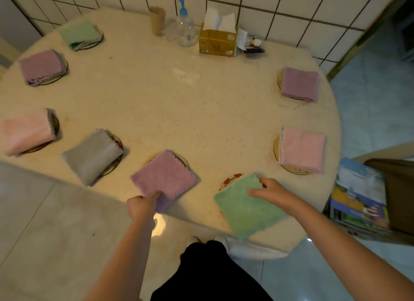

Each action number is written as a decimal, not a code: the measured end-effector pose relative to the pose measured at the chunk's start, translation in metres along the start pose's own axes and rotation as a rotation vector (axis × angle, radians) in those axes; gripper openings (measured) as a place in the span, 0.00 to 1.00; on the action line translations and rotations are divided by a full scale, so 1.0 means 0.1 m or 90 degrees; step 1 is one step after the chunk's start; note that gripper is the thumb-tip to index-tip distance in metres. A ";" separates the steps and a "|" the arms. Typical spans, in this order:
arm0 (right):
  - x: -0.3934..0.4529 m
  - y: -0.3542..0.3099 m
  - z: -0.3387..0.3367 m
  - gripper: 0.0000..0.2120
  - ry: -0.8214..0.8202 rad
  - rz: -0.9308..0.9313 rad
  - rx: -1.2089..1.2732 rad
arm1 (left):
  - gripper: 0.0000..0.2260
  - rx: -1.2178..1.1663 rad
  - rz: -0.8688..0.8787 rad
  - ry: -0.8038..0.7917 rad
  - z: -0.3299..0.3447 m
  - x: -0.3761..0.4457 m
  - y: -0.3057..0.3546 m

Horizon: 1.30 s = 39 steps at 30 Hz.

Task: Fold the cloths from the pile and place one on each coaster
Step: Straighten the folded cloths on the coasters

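Observation:
A folded purple cloth [164,179] lies over a round coaster [182,158] at the near table edge; my left hand [142,205] pinches its near corner. To the right, a folded green cloth [246,207] covers most of a red-patterned coaster [230,178], and my right hand [271,192] grips its far right edge. Folded cloths rest on the other coasters around the table: grey [93,156], pink [25,131], purple [41,66], green [79,33], purple [300,84] and pink [302,149]. No loose pile is visible.
At the back of the round cream table [179,99] stand a paper cup [156,19], a pump bottle [184,28], a tissue box [218,40] and small items [253,44]. A chair with colourful magazines [360,195] is at the right. Tiled wall behind.

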State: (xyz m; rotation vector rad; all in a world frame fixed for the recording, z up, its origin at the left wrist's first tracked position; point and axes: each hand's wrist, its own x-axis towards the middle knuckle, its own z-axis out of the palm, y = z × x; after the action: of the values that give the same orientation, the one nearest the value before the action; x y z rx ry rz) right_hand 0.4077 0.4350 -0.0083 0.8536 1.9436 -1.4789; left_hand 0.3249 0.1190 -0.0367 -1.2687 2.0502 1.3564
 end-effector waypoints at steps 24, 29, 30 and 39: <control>-0.02 0.54 0.26 0.12 0.132 0.047 0.475 | 0.29 0.171 0.149 -0.495 -0.33 0.74 0.67; 0.02 0.53 0.26 0.17 0.181 0.046 0.304 | 0.21 0.221 0.154 -0.417 -0.34 0.88 0.63; 0.02 0.51 0.25 0.20 0.217 0.037 0.225 | 0.20 0.233 0.156 -0.383 -0.34 0.92 0.62; 0.04 0.16 0.09 0.22 0.352 -0.163 -0.281 | 0.12 0.439 0.300 -0.141 -0.46 0.86 0.54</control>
State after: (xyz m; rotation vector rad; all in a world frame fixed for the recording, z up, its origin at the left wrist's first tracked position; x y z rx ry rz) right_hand 0.4178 0.4302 -0.0231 0.8906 2.7386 -0.9220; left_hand 0.2416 0.0450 -0.0474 -0.3443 2.4169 0.7607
